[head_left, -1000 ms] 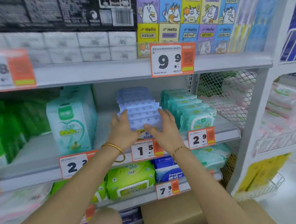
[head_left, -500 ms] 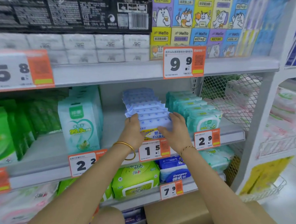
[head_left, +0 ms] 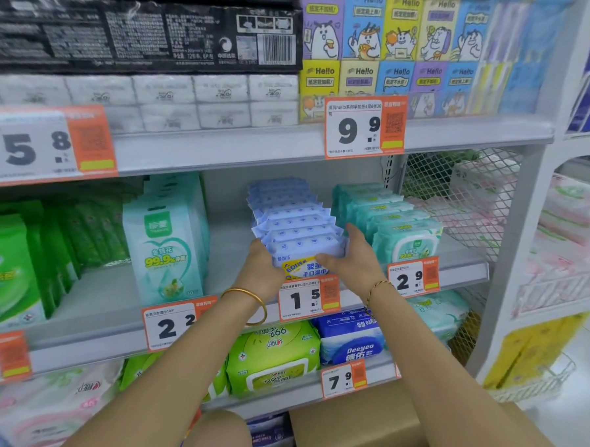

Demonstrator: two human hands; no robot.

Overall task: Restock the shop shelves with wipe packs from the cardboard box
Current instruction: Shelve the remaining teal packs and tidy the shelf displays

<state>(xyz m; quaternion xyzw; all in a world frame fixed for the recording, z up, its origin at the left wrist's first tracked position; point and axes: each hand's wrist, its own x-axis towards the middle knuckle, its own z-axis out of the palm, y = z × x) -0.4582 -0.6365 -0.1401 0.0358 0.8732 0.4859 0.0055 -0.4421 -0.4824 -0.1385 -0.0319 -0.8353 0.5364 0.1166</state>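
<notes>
A row of several blue-and-white wipe packs (head_left: pixel 297 223) stands upright on the middle shelf (head_left: pixel 237 254), running from front to back. My left hand (head_left: pixel 262 266) presses the left side of the front pack and my right hand (head_left: pixel 353 257) presses its right side, so both hands clasp the front of the row. The front pack's yellow and blue label shows between my hands. The cardboard box (head_left: pixel 361 435) sits on the floor below the shelves, its top partly hidden by my right forearm.
Teal wipe packs (head_left: pixel 392 225) stand right of the blue row, a pale green pack (head_left: pixel 164 247) to its left with a bare gap between. Price tags hang on the shelf lips. Green and blue packs fill the lower shelf (head_left: pixel 280 356). A wire mesh panel (head_left: pixel 459 201) closes the right end.
My hands have slid slightly down and forward along the row's sides to its front pack. The camera has shifted, so the shelf sits further right in view.
</notes>
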